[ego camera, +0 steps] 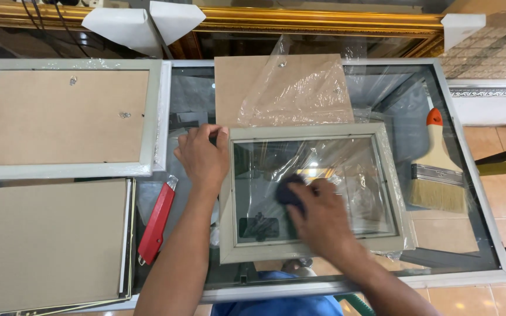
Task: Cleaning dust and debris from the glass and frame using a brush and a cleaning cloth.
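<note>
At nine o'clock on the glass-topped table (475,193) lies a grey picture frame (65,117) face down, its brown backing board showing two small metal fittings. Below it, at seven o'clock, rests a stack of brown boards (48,240). Just beside that stack, a red utility knife (157,222) lies tilted. At twelve o'clock a loose brown backing board (235,88) sits partly under crumpled clear plastic wrap (300,88). At three o'clock lies a wide paintbrush (437,169) with an orange-tipped handle, bristles toward five o'clock.
</note>
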